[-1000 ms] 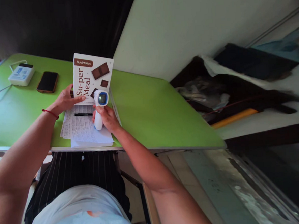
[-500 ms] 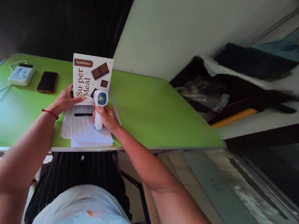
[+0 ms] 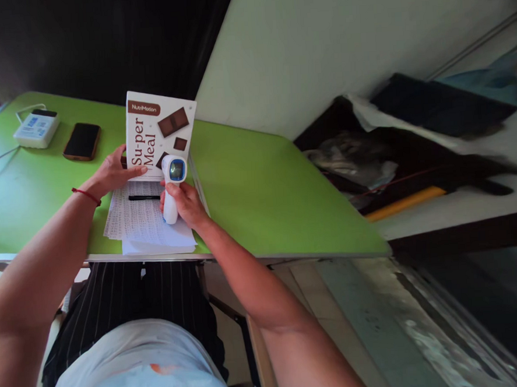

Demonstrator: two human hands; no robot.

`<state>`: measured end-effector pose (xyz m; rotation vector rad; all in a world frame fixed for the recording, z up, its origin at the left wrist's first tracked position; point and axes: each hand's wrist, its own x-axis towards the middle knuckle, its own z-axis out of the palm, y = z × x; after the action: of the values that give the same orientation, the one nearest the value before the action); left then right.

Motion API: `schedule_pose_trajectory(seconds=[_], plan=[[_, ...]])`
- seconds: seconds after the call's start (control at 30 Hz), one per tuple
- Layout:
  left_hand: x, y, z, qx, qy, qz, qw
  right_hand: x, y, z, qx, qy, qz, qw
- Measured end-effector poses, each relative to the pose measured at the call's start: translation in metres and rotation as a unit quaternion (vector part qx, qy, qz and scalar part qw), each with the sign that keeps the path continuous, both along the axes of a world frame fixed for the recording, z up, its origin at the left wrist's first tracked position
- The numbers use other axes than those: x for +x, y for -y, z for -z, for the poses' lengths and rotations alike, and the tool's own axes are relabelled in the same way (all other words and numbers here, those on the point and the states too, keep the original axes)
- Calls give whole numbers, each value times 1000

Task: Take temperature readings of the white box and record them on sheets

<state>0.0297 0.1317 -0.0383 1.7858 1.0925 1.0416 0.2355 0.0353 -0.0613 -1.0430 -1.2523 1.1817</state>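
Note:
A white box [image 3: 155, 121] with brown chocolate pictures and the words "Su-per Meal" stands tilted over the papers. My left hand [image 3: 116, 172] grips its lower left corner, thumb across the front and the other fingers behind, partly hidden. In my right hand [image 3: 187, 204] is a white and blue infrared thermometer [image 3: 171, 209], held upright by the handle in front of the box's lower right part. Its small screen faces me. Beneath both hands lie printed sheets of paper [image 3: 149, 232], with a black pen [image 3: 144, 197] across them.
On the green table [image 3: 258, 193], a dark phone [image 3: 82, 141] lies to the left, beside a white device [image 3: 38, 129] with a cable. A pale wall rises behind. Right of the table, a dark shelf holds a bundled bag [image 3: 355, 158] and a yellow bar [image 3: 405, 203].

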Motion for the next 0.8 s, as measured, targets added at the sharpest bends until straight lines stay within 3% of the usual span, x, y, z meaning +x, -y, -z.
schedule_pose_trajectory(seconds=[0.33, 0.47, 0.6, 0.7, 0.8], plan=[[2, -1, 2, -30, 37, 4, 999, 0, -1, 2, 11, 8, -7, 1000], [0, -13, 13, -24, 109, 17, 994, 13, 0, -3, 91, 78, 36, 992], [-5, -22, 18, -18, 135, -4, 991, 50, -9, -6, 192, 215, 163, 944], [-11, -25, 17, 0, 132, -34, 991, 77, -23, 1, 146, 309, 238, 909], [-15, -27, 16, 39, 122, -58, 990, 87, -31, 9, 105, 380, 243, 886]])
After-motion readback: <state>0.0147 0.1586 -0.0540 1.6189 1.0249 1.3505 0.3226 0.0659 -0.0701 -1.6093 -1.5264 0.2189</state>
